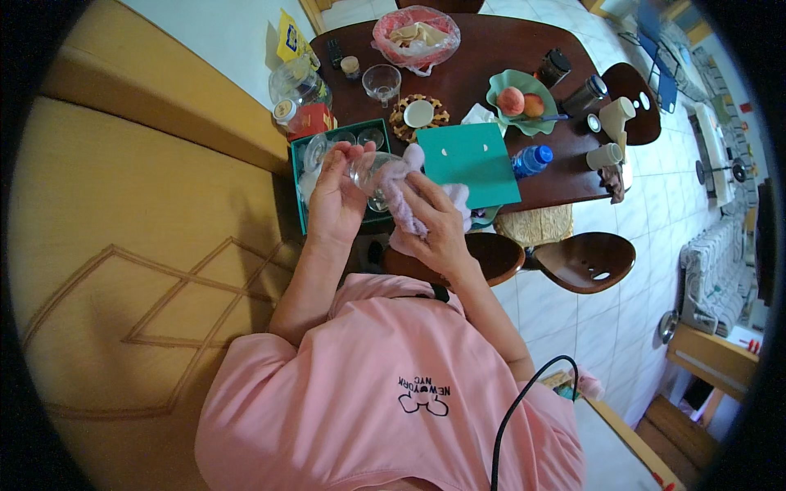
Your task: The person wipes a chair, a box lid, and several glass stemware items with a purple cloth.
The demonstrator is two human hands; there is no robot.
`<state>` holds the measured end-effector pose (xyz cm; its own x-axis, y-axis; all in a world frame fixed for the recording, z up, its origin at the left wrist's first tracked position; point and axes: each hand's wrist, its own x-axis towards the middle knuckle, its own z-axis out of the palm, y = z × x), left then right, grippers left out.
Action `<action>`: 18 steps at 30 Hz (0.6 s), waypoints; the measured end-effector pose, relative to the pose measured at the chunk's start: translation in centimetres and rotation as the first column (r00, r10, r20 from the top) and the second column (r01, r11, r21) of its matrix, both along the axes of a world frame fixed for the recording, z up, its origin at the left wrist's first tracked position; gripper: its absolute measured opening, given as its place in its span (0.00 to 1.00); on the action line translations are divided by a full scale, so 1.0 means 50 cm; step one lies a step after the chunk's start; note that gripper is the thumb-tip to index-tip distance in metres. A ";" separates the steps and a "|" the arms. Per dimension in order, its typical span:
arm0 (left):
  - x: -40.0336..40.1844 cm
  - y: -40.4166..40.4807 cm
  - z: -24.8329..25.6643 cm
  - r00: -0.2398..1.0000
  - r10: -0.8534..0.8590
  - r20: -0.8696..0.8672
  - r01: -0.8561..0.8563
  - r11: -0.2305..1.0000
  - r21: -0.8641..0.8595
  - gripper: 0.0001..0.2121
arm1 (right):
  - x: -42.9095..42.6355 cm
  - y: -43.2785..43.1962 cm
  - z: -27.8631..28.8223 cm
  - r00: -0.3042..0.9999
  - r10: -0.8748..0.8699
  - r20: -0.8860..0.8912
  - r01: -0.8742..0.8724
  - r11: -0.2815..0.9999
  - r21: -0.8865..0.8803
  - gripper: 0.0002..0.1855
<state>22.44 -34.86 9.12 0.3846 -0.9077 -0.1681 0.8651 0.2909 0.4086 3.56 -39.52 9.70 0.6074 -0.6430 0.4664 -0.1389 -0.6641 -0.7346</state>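
Observation:
Between my two hands is a clear glass vessel (370, 172), above an open green box (299, 212) that holds several glasses (370, 139). The fingers of my left hand (339, 196) grip the glass's left end. My right hand (430, 228) presses a pale purple cloth (400, 202) against its right end and covers part of it. Part of the cloth hangs to the right, beside a flat green box lid (470, 166). The exact kind of glass is hard to tell behind the fingers.
On the dark wooden table (466, 73) stand a glass cup (382, 85), a small white bowl (418, 114), a green dish (537, 126) with peaches, a blue-capped bottle (532, 161) and a red plastic bag (417, 40). Brown chairs (583, 261) stand at the near edge; a wooden door (153, 215) is at left.

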 end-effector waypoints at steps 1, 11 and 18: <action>-0.003 0.001 0.005 0.995 -0.002 0.102 0.001 1.000 0.007 0.07 | -0.001 0.001 0.002 1.000 0.001 0.000 -0.001 1.000 0.000 0.37; -0.020 -0.004 0.008 0.951 -0.145 0.274 0.198 0.964 -0.177 0.08 | -0.005 0.017 -0.070 0.735 0.005 0.678 -0.663 -0.208 0.719 0.37; -0.021 -0.021 -0.001 0.951 -0.196 0.238 0.256 0.933 -0.254 0.12 | 0.021 0.068 0.018 0.934 0.104 0.342 -0.315 0.692 0.649 0.35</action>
